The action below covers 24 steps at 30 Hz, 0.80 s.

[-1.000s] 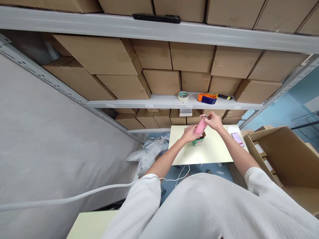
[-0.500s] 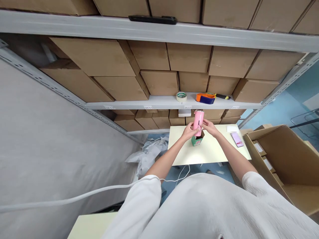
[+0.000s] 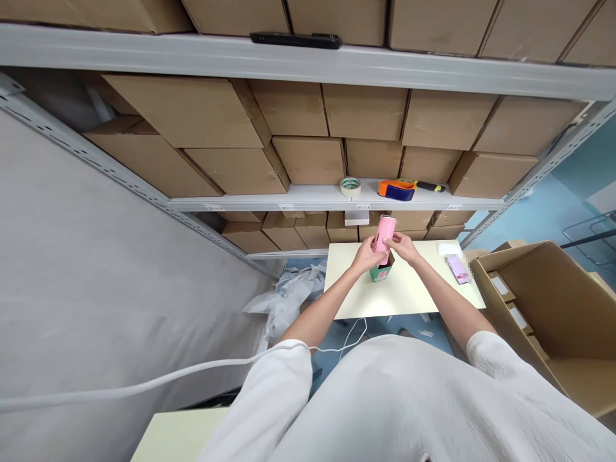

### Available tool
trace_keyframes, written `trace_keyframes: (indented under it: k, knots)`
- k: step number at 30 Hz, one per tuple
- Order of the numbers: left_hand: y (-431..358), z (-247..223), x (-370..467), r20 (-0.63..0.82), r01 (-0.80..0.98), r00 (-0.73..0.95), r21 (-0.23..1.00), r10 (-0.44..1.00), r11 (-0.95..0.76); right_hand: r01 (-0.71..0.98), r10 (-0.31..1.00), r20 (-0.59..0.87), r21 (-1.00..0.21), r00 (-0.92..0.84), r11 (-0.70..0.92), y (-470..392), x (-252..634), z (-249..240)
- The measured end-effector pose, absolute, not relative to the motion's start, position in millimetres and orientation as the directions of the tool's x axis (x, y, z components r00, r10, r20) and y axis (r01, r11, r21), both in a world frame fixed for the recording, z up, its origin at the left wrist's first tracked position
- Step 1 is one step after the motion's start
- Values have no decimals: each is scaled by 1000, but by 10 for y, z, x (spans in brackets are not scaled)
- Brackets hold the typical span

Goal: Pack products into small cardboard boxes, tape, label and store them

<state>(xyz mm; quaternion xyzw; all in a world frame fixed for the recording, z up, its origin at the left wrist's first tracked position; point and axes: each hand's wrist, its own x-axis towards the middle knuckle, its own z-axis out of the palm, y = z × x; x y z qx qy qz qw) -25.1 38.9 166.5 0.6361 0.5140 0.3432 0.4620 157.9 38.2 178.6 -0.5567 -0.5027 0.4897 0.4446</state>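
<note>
A pink tumbler (image 3: 385, 232) stands slightly tilted between my hands, over a small green box (image 3: 380, 273) whose top is open. My left hand (image 3: 366, 255) is wrapped round the tumbler's lower left side. On its right side, the fingers of my right hand (image 3: 402, 247) grip it as well. The tumbler's bottom end is at the box's mouth; how far it reaches inside is hidden by the fingers and the box wall. The green box sits on a pale yellow table (image 3: 356, 295).
A phone (image 3: 457, 269) lies at the table's right. Beside it stands a large open carton (image 3: 553, 308). A tape roll (image 3: 350, 187), an orange and blue tape dispenser (image 3: 397, 190) and a cutter (image 3: 430, 187) rest on the shelf among brown boxes. A white cable (image 3: 192, 369) crosses my left arm.
The tumbler has turned in my hands, so its dark mark now faces further left. It leans a little more to the right. The green box has stayed in place.
</note>
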Motion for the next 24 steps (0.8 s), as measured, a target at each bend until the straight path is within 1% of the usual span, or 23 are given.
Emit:
trace_keyframes:
  k: [2,4,8,10,12,14,16,18,20,22,24]
  knots:
    - [382,1656,-254,-45,400,220,915,974,-48,121,994,-93,-988,65,-100,372,1561,1778]
    - [387,1635,-261,-49,410,213,911,976,-44,130,994,-85,-987,70,-94,360,1569,1773]
    - [399,1582,-266,-43,267,263,963,964,-29,124,997,-82,-989,-9,-80,356,1628,1757]
    - [386,1576,-249,-50,219,292,976,955,-15,112,997,-75,-991,4,-75,370,1633,1734]
    - [365,1595,-225,-48,253,287,967,957,-28,123,997,-52,-991,65,-60,385,1613,1709]
    - [349,1626,-210,-40,334,248,942,968,-46,143,992,-38,-988,117,-55,393,1591,1692]
    - [348,1651,-212,-41,374,208,926,977,-40,136,993,-60,-988,99,-74,392,1589,1691]
    - [357,1654,-223,-58,321,208,947,976,-12,97,995,-93,-991,30,-95,386,1608,1701]
    - [364,1634,-228,-84,215,239,976,967,31,67,994,-109,-992,-20,-107,385,1627,1710]
    - [361,1604,-222,-94,143,270,988,958,57,74,994,-109,-991,-6,-108,390,1626,1712]
    - [353,1583,-214,-86,169,272,985,958,41,108,993,-103,-988,59,-109,395,1602,1708]
